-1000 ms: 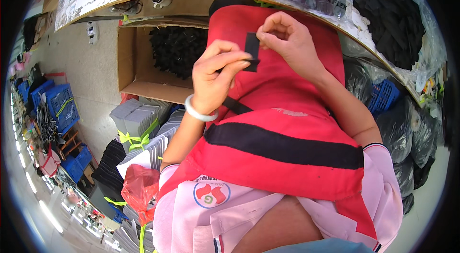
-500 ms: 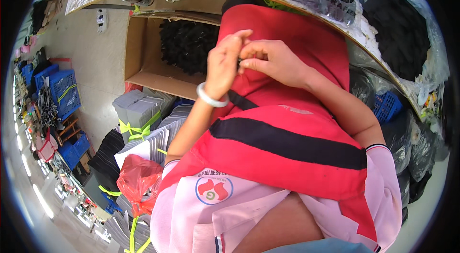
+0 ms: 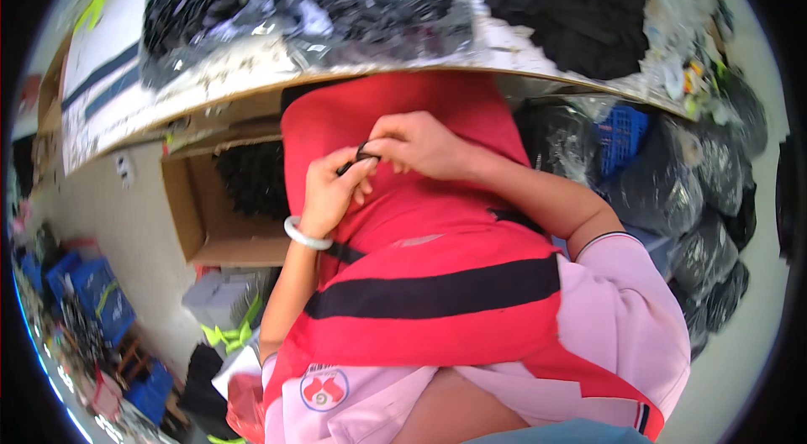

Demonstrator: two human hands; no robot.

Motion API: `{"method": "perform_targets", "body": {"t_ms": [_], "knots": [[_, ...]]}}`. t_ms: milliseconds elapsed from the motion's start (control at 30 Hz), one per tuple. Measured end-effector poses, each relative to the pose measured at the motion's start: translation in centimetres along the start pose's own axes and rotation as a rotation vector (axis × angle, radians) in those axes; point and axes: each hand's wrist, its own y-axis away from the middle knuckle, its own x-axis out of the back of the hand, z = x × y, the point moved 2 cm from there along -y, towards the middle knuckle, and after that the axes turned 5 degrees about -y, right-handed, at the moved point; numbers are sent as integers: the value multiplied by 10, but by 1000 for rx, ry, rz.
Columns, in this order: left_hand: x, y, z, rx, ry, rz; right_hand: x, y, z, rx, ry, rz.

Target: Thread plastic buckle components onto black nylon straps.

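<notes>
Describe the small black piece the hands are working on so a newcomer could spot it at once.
Start at the red apron with its black band, below the table edge. Near its top, the left hand and right hand meet. Pinched between them is a thin black strap, bent in a small loop; unlike the black pieces bagged on the table, it is single and held.

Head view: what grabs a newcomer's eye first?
The two hands meeting at centre: the left hand and right hand pinch a small black strap piece between their fingertips, over a red apron with a black band that fills the middle. Above, along the table edge, lie clear bags of black parts. To the left, below the table, an open cardboard box holds more black pieces.
</notes>
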Motion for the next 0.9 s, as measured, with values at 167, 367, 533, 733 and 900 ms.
{"method": "perform_targets", "body": {"t_ms": [167,367,533,733,900], "knots": [[-9,-5,2,25,385,-71,58,28,-31,443,526,269],[-6,-12,-10,42,487,-120,172,38,-64,631,1166,833],[-18,-18,-3,68,419,-150,193,-5,-48,655,1512,891],[-14,-13,-10,35,471,-75,206,-8,-61,810,1190,907],[-9,-15,1,13,403,-74,191,5,-76,938,1156,911]]}}
